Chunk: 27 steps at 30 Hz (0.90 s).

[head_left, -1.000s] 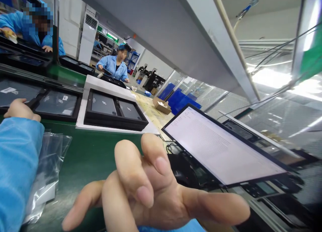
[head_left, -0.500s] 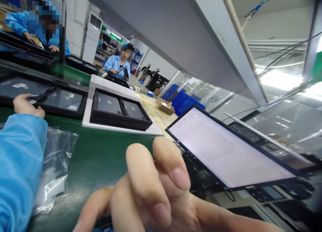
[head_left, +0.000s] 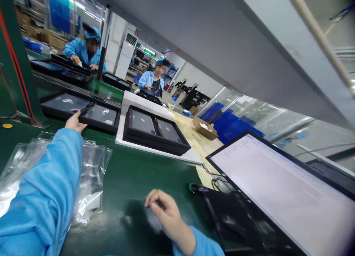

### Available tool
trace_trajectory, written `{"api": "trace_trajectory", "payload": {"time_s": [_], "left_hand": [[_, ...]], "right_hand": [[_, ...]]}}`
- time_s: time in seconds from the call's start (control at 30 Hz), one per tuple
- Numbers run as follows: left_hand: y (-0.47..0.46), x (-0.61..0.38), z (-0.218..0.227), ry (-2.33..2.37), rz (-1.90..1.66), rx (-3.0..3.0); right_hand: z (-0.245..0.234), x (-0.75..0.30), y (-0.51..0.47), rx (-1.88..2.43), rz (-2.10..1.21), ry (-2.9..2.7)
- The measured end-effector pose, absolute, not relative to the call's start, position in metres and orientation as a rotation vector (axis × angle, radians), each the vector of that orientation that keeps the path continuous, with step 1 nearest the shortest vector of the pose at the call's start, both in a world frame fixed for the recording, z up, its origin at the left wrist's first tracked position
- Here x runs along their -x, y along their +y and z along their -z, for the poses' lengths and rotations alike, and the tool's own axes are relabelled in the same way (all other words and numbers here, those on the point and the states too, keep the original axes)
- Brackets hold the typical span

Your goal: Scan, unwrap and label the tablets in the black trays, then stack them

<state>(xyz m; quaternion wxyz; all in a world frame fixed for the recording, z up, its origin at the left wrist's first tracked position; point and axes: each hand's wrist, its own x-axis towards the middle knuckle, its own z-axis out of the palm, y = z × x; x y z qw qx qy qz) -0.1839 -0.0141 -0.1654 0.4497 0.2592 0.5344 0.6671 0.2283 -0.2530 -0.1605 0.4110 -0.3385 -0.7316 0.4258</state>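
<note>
My left hand is at the front wall of a black tray, near its middle divider, with a finger over the rim and the thumb in front. Two grey tablet-like panels under clear film lie in this tray, the left panel and the right panel. My right hand hovers low over the green table, its fingers curled in toward the thumb. A greyish blur shows under these fingers; whether they hold something I cannot make out. Clear plastic bags lie under and beside my left forearm.
Another black tray with two grey panels stands on a white board. A tilted monitor fills the right, with a black green-tipped object beside it. A shelf hangs overhead. Two co-workers in blue work beyond.
The view has swung, so the scene sits further right. My right hand has dropped from close before the camera to low over the table. My left hand stays at the tray.
</note>
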Motion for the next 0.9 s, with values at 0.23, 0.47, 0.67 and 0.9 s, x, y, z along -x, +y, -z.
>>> {"api": "trace_trajectory", "payload": {"time_s": [0.23, 0.47, 0.67, 0.9], "left_hand": [[-0.015, 0.166, 0.126, 0.877, -1.933, -0.386], [-0.042, 0.114, 0.051, 0.527, -2.082, -0.31], [-0.119, 0.029, 0.016, 0.593, -2.038, -0.433], [-0.233, -0.059, 0.065, 0.889, -1.878, -0.678]], "right_hand": [[0.223, -0.258, -0.276, 1.113, -0.548, -2.17], [0.235, -0.248, -0.257, 1.152, -0.59, -2.128], [0.242, -0.242, -0.248, 1.096, -0.795, -1.939], [0.231, -0.25, -0.221, 0.785, -1.252, -0.732]]}}
